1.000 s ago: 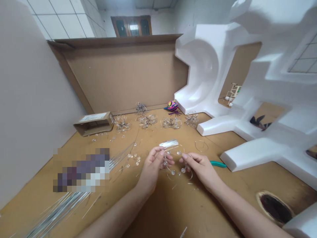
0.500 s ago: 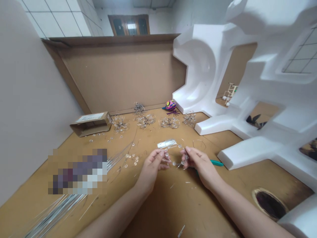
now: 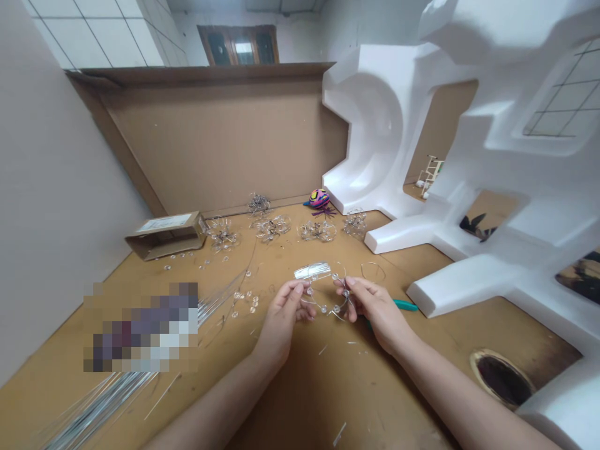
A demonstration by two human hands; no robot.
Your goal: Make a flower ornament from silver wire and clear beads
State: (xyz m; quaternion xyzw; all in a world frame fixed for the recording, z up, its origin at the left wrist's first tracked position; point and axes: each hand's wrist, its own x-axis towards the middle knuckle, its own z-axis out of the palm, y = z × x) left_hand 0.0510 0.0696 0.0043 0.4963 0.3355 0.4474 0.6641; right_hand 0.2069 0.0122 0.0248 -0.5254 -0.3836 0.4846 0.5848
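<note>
Two-handed pinch on the head cam: left hand (image 3: 284, 310) and right hand (image 3: 375, 307) hold opposite sides of a roundish wire loop (image 3: 336, 309) strung with clear beads (image 3: 324, 309), well in from the desk's (image 3: 300, 400) back edge. Open cardboard carton (image 3: 169, 221) near the back-left corner, contents unclear.
</note>
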